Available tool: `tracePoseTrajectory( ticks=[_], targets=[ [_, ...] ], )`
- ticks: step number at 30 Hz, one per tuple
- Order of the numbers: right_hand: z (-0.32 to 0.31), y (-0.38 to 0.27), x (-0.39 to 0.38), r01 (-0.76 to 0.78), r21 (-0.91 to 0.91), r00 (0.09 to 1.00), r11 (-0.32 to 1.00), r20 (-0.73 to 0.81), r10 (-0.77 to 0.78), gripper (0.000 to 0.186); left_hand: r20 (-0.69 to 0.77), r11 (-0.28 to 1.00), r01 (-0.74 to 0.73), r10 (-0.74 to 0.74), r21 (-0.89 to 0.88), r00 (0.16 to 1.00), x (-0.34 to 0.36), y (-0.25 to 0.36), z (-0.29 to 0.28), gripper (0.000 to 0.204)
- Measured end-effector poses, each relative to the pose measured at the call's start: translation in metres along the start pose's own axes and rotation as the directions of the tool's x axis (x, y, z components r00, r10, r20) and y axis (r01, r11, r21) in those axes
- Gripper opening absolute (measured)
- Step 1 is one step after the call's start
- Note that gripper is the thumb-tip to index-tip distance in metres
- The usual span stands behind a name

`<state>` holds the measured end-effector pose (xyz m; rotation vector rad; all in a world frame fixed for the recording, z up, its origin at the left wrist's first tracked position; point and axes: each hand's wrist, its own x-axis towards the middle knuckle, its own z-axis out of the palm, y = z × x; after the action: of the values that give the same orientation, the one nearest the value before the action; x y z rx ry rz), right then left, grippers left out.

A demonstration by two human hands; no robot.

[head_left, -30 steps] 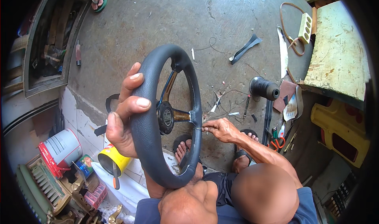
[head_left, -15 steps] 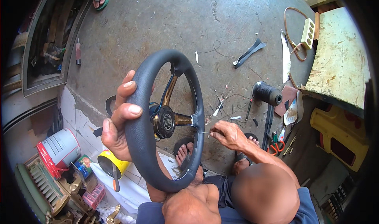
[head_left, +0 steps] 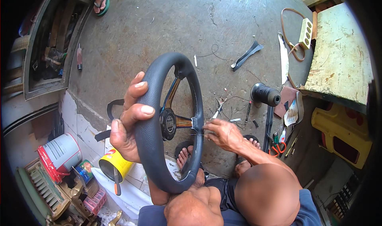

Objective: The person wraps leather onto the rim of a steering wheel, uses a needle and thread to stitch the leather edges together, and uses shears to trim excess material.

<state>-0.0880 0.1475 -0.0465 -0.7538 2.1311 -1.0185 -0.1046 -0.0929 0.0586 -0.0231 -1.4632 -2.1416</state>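
Note:
A black leather-covered steering wheel (head_left: 149,144) stands upright before me, its cover seam showing light gaps along the inner edge. My left hand (head_left: 134,116) is wrapped round the left side of the rim. A thin needle (head_left: 196,135) sticks through the cover on the right side, just below the spoke. Beside it, my right hand (head_left: 226,135) has its fingertips slightly apart near the needle's outer end, a little blurred. The round centre cap (head_left: 168,124) and shiny metal spokes are visible inside the rim.
A black thread spool (head_left: 265,94) stands on the floor at right, near orange-handled scissors (head_left: 277,147). Scraps and loose thread lie beyond the wheel. At left are a yellow can (head_left: 126,167) and a white-red bucket (head_left: 59,154). Another person's sandalled foot (head_left: 102,2) is at far left.
My right hand has moved left to the rim and its fingertips have parted. The needle now reaches inside the rim. The wheel has turned slightly, with my left hand still gripping it.

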Motion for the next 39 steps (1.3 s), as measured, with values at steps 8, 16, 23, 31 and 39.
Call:
tracePoseTrajectory(
  ticks=[8, 16, 23, 31, 39],
  targets=[
    [-0.056, -0.04, 0.022, 0.136, -0.317, 0.867, 0.939, -0.421, -0.268, 0.031, 0.072, 0.921, -0.129, 0.11, 0.368, 0.991, -0.003, -0.006, 0.027, 0.068],
    [-0.068, -0.032, 0.006, 0.022, -0.132, 0.926, 0.991, -0.371, -0.07, 0.02, 0.021, 0.89, -0.07, 0.068, 0.45, 0.997, -0.018, 0.007, 0.051, 0.067],
    [-0.009, -0.027, 0.007, 0.097, -0.159, 0.994, 0.982, 0.072, -0.086, 0.014, 0.178, 0.906, -0.089, 0.015, 0.413, 0.984, -0.015, 0.005, 0.036, 0.065],
    [0.032, -0.032, 0.02, 0.163, -0.359, 0.975, 0.919, 0.199, -0.096, 0.017, 0.115, 0.855, -0.126, 0.079, 0.503, 0.99, -0.012, -0.002, 0.051, 0.067],
    [0.081, -0.025, 0.034, 0.377, -0.33, 0.922, 0.865, 0.041, -0.386, 0.016, 0.242, 0.88, -0.097, -0.021, 0.465, 0.97, -0.008, 0.007, 0.048, 0.064]
  ],
)
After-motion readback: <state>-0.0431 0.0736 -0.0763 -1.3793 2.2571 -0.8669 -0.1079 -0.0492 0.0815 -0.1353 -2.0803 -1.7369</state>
